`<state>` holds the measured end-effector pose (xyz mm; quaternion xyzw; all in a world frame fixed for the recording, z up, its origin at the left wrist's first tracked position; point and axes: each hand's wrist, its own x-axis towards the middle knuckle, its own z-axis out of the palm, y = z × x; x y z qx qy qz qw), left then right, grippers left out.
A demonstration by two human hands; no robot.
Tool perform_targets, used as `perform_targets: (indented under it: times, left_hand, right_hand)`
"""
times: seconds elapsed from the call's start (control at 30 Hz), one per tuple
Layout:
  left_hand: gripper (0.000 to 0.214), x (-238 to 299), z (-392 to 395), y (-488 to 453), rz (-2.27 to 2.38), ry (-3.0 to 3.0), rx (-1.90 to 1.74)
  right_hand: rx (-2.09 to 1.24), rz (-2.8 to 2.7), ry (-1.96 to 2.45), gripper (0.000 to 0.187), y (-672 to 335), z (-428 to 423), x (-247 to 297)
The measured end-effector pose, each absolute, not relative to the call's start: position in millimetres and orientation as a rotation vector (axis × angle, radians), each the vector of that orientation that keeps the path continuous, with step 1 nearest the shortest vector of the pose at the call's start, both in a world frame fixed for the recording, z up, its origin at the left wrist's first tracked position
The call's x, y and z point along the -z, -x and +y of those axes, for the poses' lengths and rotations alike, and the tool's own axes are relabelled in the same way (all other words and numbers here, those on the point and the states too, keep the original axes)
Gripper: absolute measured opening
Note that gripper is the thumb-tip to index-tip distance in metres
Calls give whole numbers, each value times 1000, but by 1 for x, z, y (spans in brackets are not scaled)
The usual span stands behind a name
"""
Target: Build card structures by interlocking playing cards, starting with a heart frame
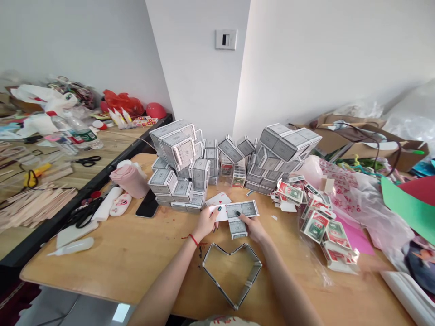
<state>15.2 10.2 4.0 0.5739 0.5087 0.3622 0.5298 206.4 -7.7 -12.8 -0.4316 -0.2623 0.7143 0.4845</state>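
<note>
Left hand (205, 222) at frame centre, thumb and fingers pinching a white playing card (223, 214), right hand (255, 227) gripping a gray-patterned card piece (238, 227), heart-shaped card frame (251, 276) below.

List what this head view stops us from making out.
All in the head view:
1. The white card: partly covered by the left hand.
2. Most fingers of the right hand: hidden beneath the patterned card piece.
3. Fine print on the red-and-green boxes: too small and blurred.
4. The green sheet's far end: cut off by the right edge.
</note>
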Motion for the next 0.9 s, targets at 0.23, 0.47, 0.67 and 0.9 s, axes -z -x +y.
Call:
perform_targets:
  times: [0.23, 0.47, 0.67, 0.9]
  left_hand:
    - [38, 4, 5, -1, 1139, -1216, -799]
    - [40, 6, 13, -5, 1110, -1264, -789]
    - [39, 3, 14, -6, 1131, -1369, -773]
    - [38, 5, 14, -9, 1201, -1356, -741]
  right_hand:
    - [-1893, -728, 921, 44, -240, 2, 8]
    - [-1882, -844, 1101, 29, -237, 13, 15]
    - [-1834, -850, 1159, 31, -236, 13, 16]
    - [-1820, -843, 1193, 31, -235, 13, 17]
